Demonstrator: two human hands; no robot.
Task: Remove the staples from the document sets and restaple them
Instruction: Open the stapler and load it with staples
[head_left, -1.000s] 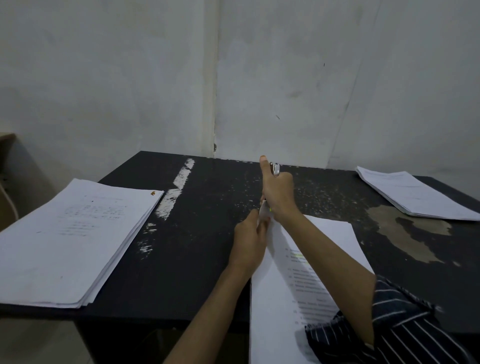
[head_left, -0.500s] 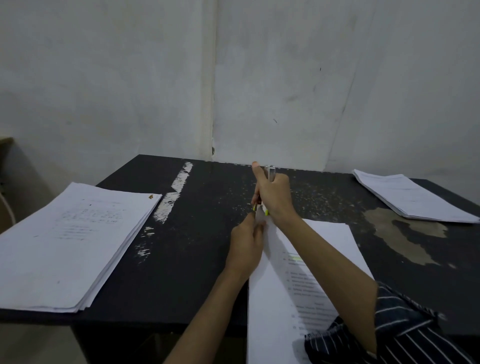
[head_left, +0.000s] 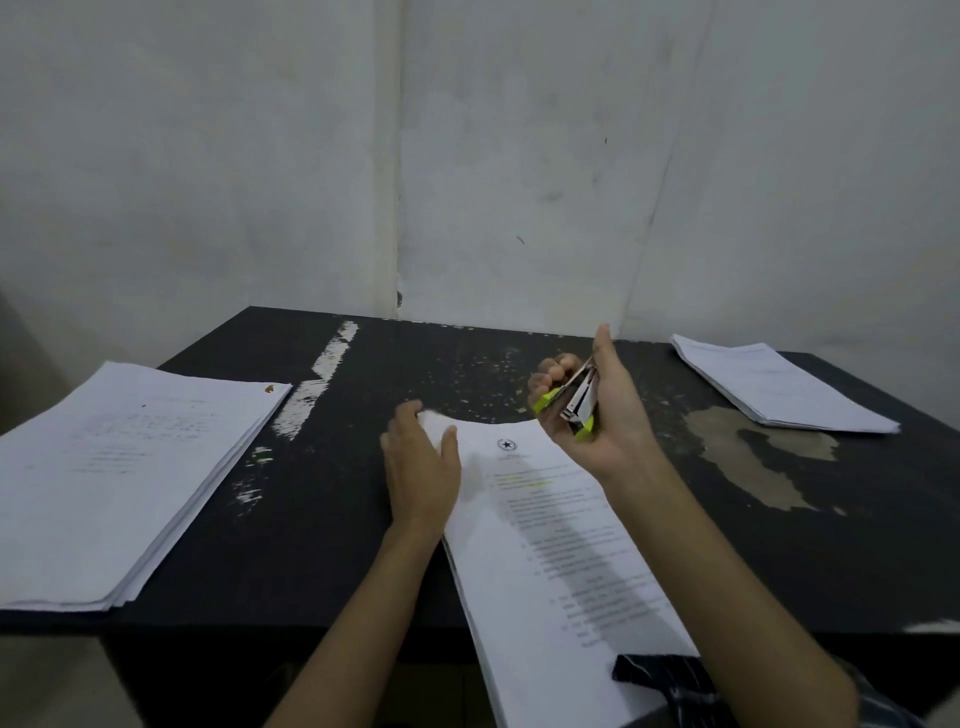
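A: Right hand (head_left: 608, 415)?
B: Raised above the worn black table (head_left: 337, 519), fingers curled round a small silver metal stapler (head_left: 574, 402) with lime-green tips.
A: Left hand (head_left: 421, 462)?
B: On the top-left corner of the white printed document set (head_left: 545, 545). Fingers loosely bent, can't tell if gripping. The set overhangs the table's near edge.

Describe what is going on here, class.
A person's right hand holds a small silver stapler with lime-green trim above the black table. The left hand grips the top corner of a white printed document set. A thick white paper stack lies at the left, a thinner white stack at far right.
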